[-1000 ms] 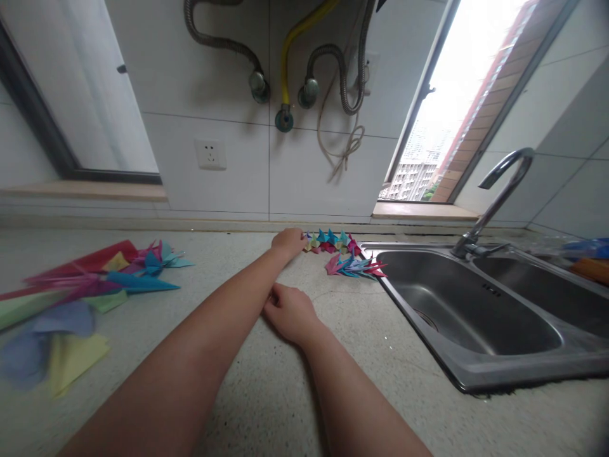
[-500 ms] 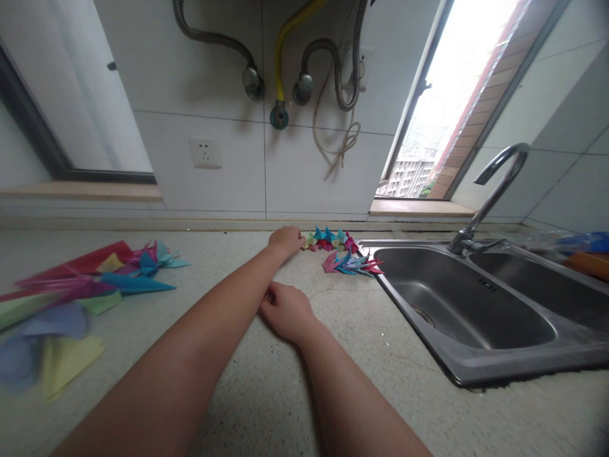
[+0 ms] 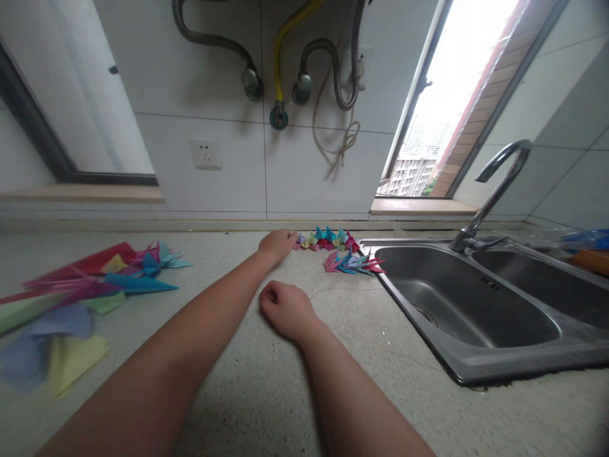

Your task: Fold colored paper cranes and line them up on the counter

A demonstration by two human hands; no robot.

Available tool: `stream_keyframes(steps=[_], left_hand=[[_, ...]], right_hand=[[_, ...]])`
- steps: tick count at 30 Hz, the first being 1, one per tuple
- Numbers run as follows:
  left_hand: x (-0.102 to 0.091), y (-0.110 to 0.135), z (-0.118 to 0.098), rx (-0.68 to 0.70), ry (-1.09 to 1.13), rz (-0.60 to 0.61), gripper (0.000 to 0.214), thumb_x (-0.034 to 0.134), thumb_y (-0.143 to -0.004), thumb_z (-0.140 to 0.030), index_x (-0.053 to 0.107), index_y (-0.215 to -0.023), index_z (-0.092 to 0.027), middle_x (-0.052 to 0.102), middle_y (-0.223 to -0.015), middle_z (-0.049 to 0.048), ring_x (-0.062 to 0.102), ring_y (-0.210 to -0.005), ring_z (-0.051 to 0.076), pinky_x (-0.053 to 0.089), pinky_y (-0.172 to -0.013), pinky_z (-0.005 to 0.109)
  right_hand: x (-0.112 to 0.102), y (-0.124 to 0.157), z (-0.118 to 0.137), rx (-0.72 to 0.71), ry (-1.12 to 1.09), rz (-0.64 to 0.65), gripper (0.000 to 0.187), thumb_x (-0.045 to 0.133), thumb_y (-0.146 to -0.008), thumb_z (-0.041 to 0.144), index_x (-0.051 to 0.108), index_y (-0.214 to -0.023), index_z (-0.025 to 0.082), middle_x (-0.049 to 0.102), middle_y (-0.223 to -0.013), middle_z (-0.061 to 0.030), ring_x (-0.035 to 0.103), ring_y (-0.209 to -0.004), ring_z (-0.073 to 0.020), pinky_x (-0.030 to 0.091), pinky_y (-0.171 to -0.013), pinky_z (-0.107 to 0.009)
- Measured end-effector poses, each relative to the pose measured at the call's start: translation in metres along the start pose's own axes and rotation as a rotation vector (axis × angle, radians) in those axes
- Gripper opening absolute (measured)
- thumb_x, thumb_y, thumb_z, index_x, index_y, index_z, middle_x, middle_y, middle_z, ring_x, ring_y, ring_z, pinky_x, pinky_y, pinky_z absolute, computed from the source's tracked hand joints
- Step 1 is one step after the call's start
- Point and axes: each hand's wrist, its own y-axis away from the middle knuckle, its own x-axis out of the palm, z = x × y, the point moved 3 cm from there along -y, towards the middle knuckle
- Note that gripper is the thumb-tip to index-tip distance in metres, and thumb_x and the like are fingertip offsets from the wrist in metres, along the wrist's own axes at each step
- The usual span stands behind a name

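My left hand (image 3: 277,247) reaches to the back of the counter, its fingers pinched together at the left end of a row of small folded papers (image 3: 327,239). A lavender folded paper (image 3: 299,240) sits right at those fingertips; whatever the pinch holds is hidden. My right hand (image 3: 288,310) rests curled on the counter, closer to me, with nothing showing in its fist. In front of the row's right part lies a bundle of folded paper cranes (image 3: 353,261), pink, blue and red, its tip reaching the sink's rim.
Folded paper cranes (image 3: 151,261) and bright paper pieces (image 3: 78,365) lie on the left of the counter (image 3: 247,381). To the right is a steel double sink (image 3: 457,365) with a curved faucet (image 3: 499,174). Hoses and a socket (image 3: 206,154) are on the back wall.
My left hand has shifted a little to the left along the row, and a lavender folded paper now shows at its fingertips. My right hand stays curled in about the same place.
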Motion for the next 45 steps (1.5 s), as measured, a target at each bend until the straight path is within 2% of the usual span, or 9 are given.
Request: stream_keyframes(steps=[6,10,13,17,20,23,29,37,45], left_hand=[[-0.006,0.044,0.025,-0.025,0.133,0.036,0.047,0.036,-0.092,-0.048,0.067,-0.070,-0.020,0.069,-0.069,0.0057,0.063,-0.067,0.021,0.039,-0.061,0.029],[-0.011,0.093,0.036,-0.035,0.217,0.085,0.041,0.039,-0.089,-0.042,0.064,-0.066,-0.019,0.067,-0.064,0.0030,0.061,-0.062,0.019,0.039,-0.058,0.028],[-0.026,0.135,0.037,0.039,0.336,0.112,0.035,0.044,-0.088,-0.040,0.061,-0.064,-0.020,0.066,-0.067,0.0028,0.060,-0.068,0.019,0.040,-0.063,0.028],[-0.049,0.189,0.040,0.035,0.482,0.144,0.022,0.049,-0.088,-0.036,0.066,-0.093,-0.023,0.068,-0.083,0.0022,0.061,-0.079,0.020,0.044,-0.072,0.028],[-0.059,0.215,0.043,0.069,0.430,0.124,0.018,0.052,-0.086,-0.031,0.065,-0.097,-0.023,0.065,-0.089,0.0033,0.060,-0.083,0.019,0.045,-0.077,0.029],[-0.063,0.222,0.041,0.185,0.368,0.111,0.016,0.052,-0.086,-0.024,0.063,-0.098,-0.023,0.063,-0.097,0.0045,0.058,-0.092,0.019,0.045,-0.084,0.031],[-0.070,0.222,0.036,0.396,0.212,0.165,0.014,0.052,-0.089,-0.020,0.064,-0.097,-0.021,0.061,-0.097,0.0050,0.054,-0.098,0.021,0.043,-0.090,0.036],[-0.075,0.224,0.049,0.485,0.181,0.198,0.014,0.056,-0.089,-0.020,0.065,-0.100,-0.022,0.061,-0.100,0.0052,0.053,-0.102,0.021,0.043,-0.093,0.036],[-0.079,0.226,0.047,0.521,0.165,0.218,0.015,0.055,-0.091,-0.021,0.066,-0.100,-0.022,0.060,-0.100,0.0048,0.052,-0.103,0.020,0.043,-0.093,0.036]], right_hand=[[0.002,0.000,-0.002,-0.012,-0.017,-0.022,0.018,0.051,-0.090,0.030,0.068,-0.091,0.024,0.071,-0.084,-0.0029,0.059,-0.073,-0.0154,0.028,-0.060,-0.026],[0.001,-0.001,-0.002,-0.015,-0.009,-0.042,0.021,0.050,-0.091,0.032,0.068,-0.091,0.022,0.071,-0.085,-0.0038,0.058,-0.070,-0.0147,0.028,-0.060,-0.026],[0.001,-0.001,-0.002,-0.036,-0.017,-0.035,0.022,0.049,-0.090,0.032,0.069,-0.088,0.022,0.071,-0.082,-0.0034,0.057,-0.070,-0.0144,0.028,-0.059,-0.025],[0.001,-0.001,-0.002,-0.041,-0.054,-0.020,0.024,0.051,-0.090,0.035,0.070,-0.083,0.022,0.070,-0.079,-0.0023,0.058,-0.070,-0.0142,0.029,-0.059,-0.025],[0.000,-0.001,0.000,-0.028,-0.091,-0.034,0.022,0.053,-0.088,0.033,0.070,-0.083,0.021,0.071,-0.081,-0.0024,0.059,-0.073,-0.0139,0.032,-0.062,-0.024],[0.000,-0.002,0.000,-0.025,-0.103,-0.031,0.020,0.054,-0.087,0.032,0.070,-0.082,0.020,0.071,-0.080,-0.0026,0.058,-0.073,-0.0138,0.034,-0.064,-0.024],[0.003,-0.003,-0.001,-0.052,-0.132,-0.037,0.020,0.053,-0.086,0.030,0.069,-0.080,0.020,0.070,-0.078,-0.0024,0.057,-0.072,-0.0139,0.036,-0.065,-0.024],[0.004,0.004,0.012,-0.136,-0.155,0.025,0.020,0.053,-0.086,0.029,0.070,-0.081,0.020,0.068,-0.075,-0.0014,0.055,-0.067,-0.0127,0.035,-0.061,-0.024],[0.001,0.003,0.011,-0.164,-0.245,0.024,0.019,0.052,-0.085,0.027,0.068,-0.079,0.018,0.068,-0.075,-0.0016,0.055,-0.068,-0.0125,0.037,-0.063,-0.024]])
